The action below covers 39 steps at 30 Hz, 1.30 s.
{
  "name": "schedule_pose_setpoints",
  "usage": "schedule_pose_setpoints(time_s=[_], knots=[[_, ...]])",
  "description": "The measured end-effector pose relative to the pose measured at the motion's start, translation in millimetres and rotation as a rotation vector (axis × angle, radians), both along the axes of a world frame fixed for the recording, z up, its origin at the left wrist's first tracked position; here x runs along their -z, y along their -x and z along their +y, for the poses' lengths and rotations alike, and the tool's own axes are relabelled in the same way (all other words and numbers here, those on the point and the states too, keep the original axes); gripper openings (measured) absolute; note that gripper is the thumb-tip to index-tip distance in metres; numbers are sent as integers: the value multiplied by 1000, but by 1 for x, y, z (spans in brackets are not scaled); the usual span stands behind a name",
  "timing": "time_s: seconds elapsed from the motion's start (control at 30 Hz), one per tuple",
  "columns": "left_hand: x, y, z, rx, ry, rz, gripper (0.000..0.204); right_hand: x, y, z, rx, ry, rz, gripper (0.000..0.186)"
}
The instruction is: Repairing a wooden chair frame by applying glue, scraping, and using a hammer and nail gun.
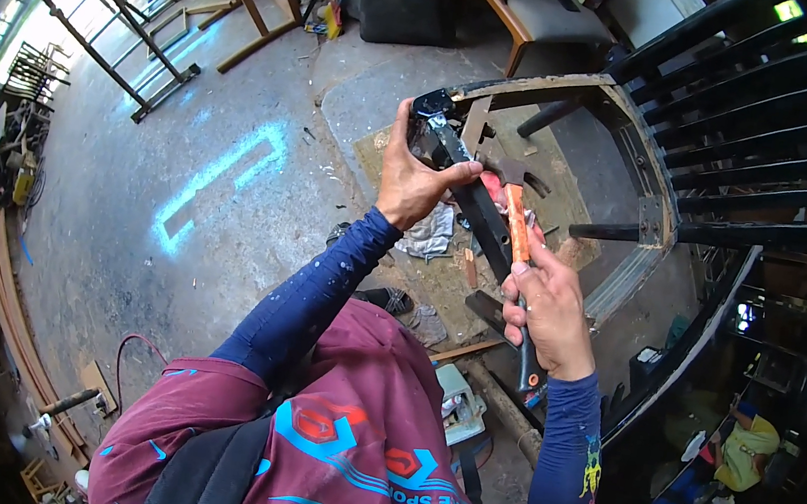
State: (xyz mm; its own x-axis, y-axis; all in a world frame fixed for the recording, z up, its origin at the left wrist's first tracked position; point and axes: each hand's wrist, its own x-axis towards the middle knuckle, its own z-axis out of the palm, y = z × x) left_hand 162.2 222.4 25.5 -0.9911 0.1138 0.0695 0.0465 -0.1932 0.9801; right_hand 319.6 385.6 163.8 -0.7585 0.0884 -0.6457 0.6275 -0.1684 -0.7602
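Note:
My left hand (415, 178) is closed around a dark wooden chair leg (481, 213), near its upper end, with the thumb laid across it. This end meets a corner of the bare seat frame (542, 90) of a black slat-back chair (741, 132). In my right hand (556, 319) is a claw hammer (518, 224) with an orange and black handle. Its dark metal head is just right of the leg; whether it touches the leg I cannot tell. The chair lies tipped over, its slatted back toward the right.
A grey-seated wooden chair (558, 17) and a dark padded seat (407, 3) stand at the back. Wooden frames (119, 26) are at the far left. Below my hands lie a crumpled cloth (426, 230) and wood scraps. A pale plastic container (458, 405) is near my lap.

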Motion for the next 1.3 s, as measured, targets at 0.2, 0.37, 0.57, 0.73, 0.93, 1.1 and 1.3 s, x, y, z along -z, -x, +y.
schedule_pose_setpoints(time_s=[0.2, 0.37, 0.57, 0.73, 0.93, 1.1, 1.3], knots=[[-3, 0, -1, -16, 52, -17, 112, 3, -2, 2, 89, -79, -6, 67], [-3, 0, -3, -7, 49, -40, 117, 4, -3, 0, 128, -105, 66, 67], [6, 1, -1, -74, 196, 52, 122, 0, -1, -3, 57, -95, -1, 67], [8, 1, -1, -13, 56, -38, 117, -6, -2, 2, 73, -120, 32, 65], [13, 2, 0, -11, 14, -54, 119, 10, 2, -9, 99, -135, -35, 64], [19, 3, 2, -71, 123, 2, 119, 6, 4, -8, 110, -90, 59, 66], [10, 1, 1, -47, 100, 31, 121, 14, 44, 10, 201, -141, 250, 65]])
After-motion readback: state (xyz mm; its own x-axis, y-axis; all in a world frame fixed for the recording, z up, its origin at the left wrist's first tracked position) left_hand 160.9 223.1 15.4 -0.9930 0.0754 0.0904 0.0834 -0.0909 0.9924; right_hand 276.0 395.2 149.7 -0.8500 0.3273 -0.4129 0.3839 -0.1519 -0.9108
